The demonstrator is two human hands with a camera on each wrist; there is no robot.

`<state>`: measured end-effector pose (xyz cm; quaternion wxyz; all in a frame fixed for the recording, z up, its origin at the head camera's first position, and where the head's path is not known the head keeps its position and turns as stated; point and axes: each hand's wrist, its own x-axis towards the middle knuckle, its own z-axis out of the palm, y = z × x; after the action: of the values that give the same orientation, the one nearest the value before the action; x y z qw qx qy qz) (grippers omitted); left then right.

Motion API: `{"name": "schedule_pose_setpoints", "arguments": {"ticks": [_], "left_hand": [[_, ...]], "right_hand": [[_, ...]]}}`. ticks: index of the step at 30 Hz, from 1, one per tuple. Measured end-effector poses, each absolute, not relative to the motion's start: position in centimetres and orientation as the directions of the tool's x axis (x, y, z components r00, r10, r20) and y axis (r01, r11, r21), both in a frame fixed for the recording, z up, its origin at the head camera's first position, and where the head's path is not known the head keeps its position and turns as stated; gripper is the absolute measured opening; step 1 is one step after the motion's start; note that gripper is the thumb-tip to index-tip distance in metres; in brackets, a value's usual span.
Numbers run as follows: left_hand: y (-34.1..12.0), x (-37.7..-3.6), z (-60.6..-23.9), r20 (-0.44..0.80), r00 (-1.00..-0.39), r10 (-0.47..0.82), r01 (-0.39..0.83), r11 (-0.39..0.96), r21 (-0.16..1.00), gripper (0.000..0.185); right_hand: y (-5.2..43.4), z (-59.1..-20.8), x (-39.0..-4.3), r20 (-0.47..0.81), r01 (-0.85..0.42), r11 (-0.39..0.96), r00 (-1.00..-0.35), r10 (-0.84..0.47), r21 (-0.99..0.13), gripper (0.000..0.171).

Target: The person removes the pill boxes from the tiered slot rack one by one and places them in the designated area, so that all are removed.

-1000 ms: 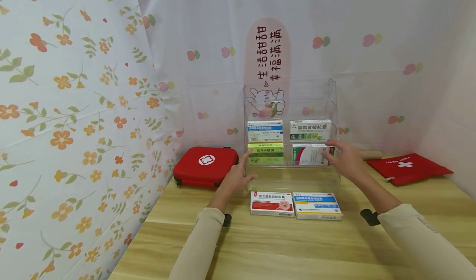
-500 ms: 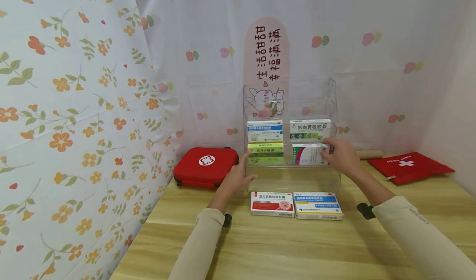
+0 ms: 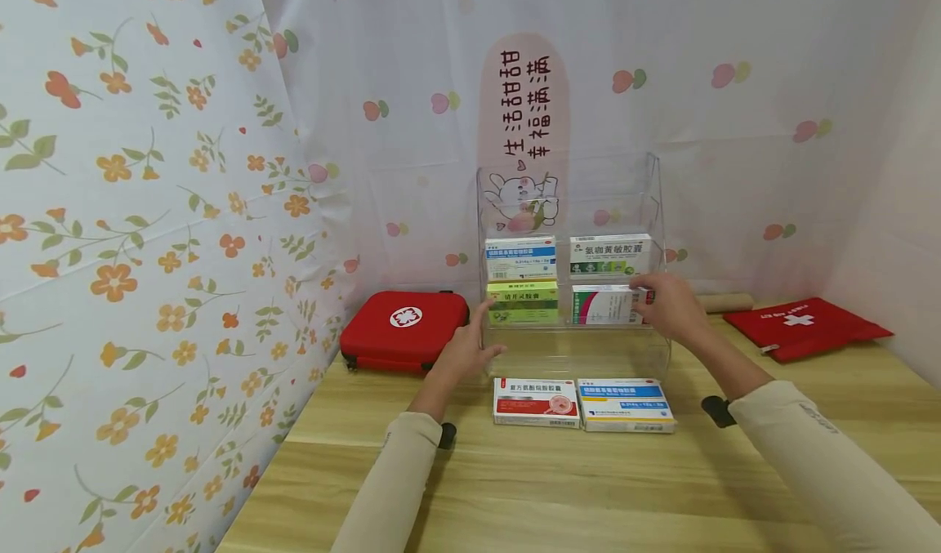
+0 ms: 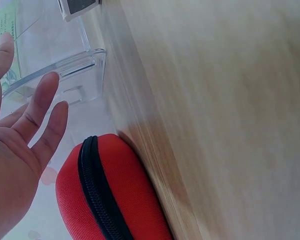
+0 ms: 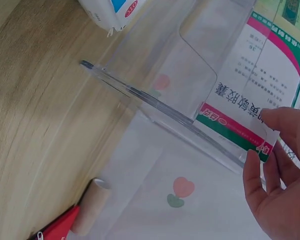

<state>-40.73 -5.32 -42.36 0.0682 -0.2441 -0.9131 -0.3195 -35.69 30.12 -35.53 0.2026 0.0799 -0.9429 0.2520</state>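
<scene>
A clear acrylic display rack (image 3: 573,357) holds medicine boxes in two rows. My right hand (image 3: 671,312) is at the right end of the lower row and pinches the corner of a white, pink and green medicine box (image 3: 606,305). In the right wrist view, the thumb (image 5: 282,122) lies on that box's front, with fingers at its end. My left hand (image 3: 463,353) is at the rack's left side with its fingers spread, beside a yellow-green box (image 3: 524,303). In the left wrist view, the fingertips (image 4: 49,84) overlap the rack's side edge.
A red-and-white box (image 3: 537,403) and a blue-and-white box (image 3: 626,406) lie in front of the rack. A red zippered case (image 3: 404,328) is on the left. On the right are a red first-aid pouch (image 3: 809,329) and a tan roll (image 3: 726,302). Curtains stand behind.
My right hand has moved slightly left, and its fingers have come in over the box's right end. The left hand has stayed in place at the rack's side.
</scene>
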Motion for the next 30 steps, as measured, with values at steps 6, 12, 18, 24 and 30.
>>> {"name": "schedule_pose_setpoints", "arguments": {"ticks": [6,12,18,24,30], "left_hand": [[-5.5,-40.8,-42.4,0.289,-0.866,0.409,0.5,0.671,0.548,0.093],[-5.5,-40.7,-42.5,0.288,-0.866,0.409,0.499,0.666,0.554,0.092],[-5.3,-40.6,-42.4,0.273,-0.873,0.405,0.486,0.667,0.564,0.092],[-5.3,-40.6,-42.4,0.275,-0.872,0.405,0.487,0.667,0.564,0.093],[-5.3,-40.7,-42.5,0.286,-0.866,0.41,0.498,0.658,0.565,0.094]], "right_hand": [[30.3,-35.5,-35.9,0.429,-0.275,0.856,-0.901,-0.07,-0.439,0.028],[30.6,-35.8,-36.1,0.438,-0.287,0.86,-0.895,-0.084,-0.421,0.026],[30.8,-35.6,-35.9,0.523,-0.332,0.866,-0.847,-0.099,-0.373,0.023],[30.6,-35.2,-35.5,0.619,-0.406,0.85,-0.775,-0.126,-0.335,0.021],[30.1,-34.7,-35.3,0.682,-0.454,0.832,-0.72,-0.131,-0.32,0.023]]}}
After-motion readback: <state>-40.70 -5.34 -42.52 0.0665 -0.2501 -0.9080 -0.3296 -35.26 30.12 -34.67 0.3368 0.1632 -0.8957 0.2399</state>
